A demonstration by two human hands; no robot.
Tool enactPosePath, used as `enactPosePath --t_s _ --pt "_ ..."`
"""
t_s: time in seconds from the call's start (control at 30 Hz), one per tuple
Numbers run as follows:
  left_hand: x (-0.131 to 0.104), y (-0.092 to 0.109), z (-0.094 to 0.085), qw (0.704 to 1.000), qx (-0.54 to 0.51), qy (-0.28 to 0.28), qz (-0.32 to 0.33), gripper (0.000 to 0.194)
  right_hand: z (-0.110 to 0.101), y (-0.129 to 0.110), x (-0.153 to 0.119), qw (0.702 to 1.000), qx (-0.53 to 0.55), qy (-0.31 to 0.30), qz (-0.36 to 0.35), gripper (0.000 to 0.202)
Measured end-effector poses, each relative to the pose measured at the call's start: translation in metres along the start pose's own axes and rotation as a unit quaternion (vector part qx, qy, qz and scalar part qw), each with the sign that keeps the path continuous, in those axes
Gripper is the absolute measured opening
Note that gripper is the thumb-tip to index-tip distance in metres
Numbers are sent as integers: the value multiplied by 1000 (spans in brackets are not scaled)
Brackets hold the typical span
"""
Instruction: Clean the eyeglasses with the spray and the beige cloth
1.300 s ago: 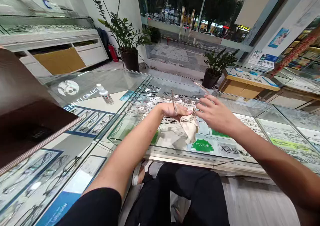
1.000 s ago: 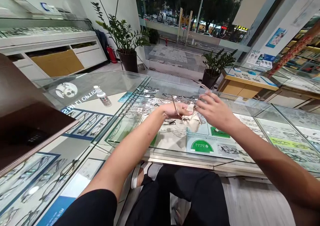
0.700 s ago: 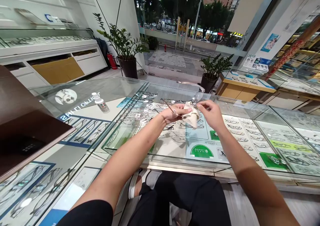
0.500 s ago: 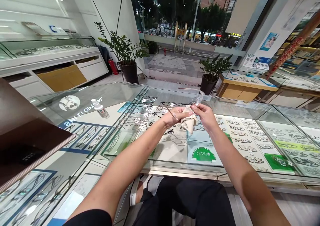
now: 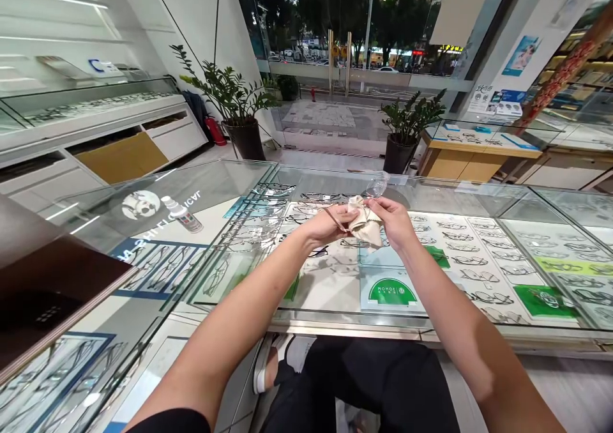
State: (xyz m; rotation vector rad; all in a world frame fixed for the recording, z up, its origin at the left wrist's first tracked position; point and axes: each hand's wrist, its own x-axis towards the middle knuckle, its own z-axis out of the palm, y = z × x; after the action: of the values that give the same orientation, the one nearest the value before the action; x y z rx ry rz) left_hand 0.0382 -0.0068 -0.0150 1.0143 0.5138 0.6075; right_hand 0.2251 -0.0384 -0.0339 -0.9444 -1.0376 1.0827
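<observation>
Over the glass display counter, my left hand [image 5: 330, 224] is closed on a pair of eyeglasses; a thin temple [image 5: 336, 220] sticks out beside the fingers. Most of the frame and its lenses are covered by a cream cleaning cloth [image 5: 368, 230]. My right hand [image 5: 393, 221] pinches the cloth's upper part between thumb and fingers, close to the left fingertips. The cloth's loose end hangs below both hands. Just behind the right hand stands a clear round item [image 5: 377, 186], too transparent to name. A white spray bottle [image 5: 182, 214] stands to the left on the counter.
Rows of eyeglasses [image 5: 473, 260] lie under the counter glass [image 5: 316, 318], with a green-and-white card [image 5: 390, 291] below my hands. A dark brown panel [image 5: 52, 286] juts in at left. Potted plants [image 5: 244, 140] stand beyond the counter, before the glass doors.
My hands have shifted slightly with the cloth, which now bunches higher over the glasses and hangs more to the right. The temple's angle has changed. My view has turned slightly.
</observation>
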Motion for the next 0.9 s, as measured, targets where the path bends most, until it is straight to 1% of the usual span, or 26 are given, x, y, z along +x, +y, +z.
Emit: enactPosePath --t_s 0.07,0.1,0.2,0.27,0.33,0.4,0.47,0.57,0.67,0.77,0.9 --pt "1 0 -1 1000 1 7 -1 52 -1 0 0 1000 -5 7 -7 31" --pt "2 0 -2 1000 10 18 6 54 -1 0 0 1000 -6 9 -10 31" --pt "4 -2 -5 995 56 75 39 61 0 -2 -1 1000 -12 12 -18 31" --pt "4 -2 -7 990 86 99 55 61 0 -3 -2 999 -18 14 -22 31" --pt "3 -2 -7 987 106 103 58 59 1 -4 -2 999 -29 17 -28 32" --pt "2 -2 -6 987 118 95 49 57 2 -5 -3 998 -45 22 -40 33" --pt "1 -1 -5 990 116 71 31 57 2 -5 -3 997 -59 25 -49 34" --pt "0 -2 -4 996 80 35 3 57 2 -5 -4 997 -52 25 -44 34" --pt "0 -2 -3 999 38 27 -15 55 4 -4 -5 999 -29 23 -26 33" --pt "-1 -3 -2 1000 -3 20 -18 48 5 -4 -5 1000 -8 17 -3 33" --pt "0 -3 -1 999 -48 5 1 40 3 -5 -3 1000 11 5 23 35"
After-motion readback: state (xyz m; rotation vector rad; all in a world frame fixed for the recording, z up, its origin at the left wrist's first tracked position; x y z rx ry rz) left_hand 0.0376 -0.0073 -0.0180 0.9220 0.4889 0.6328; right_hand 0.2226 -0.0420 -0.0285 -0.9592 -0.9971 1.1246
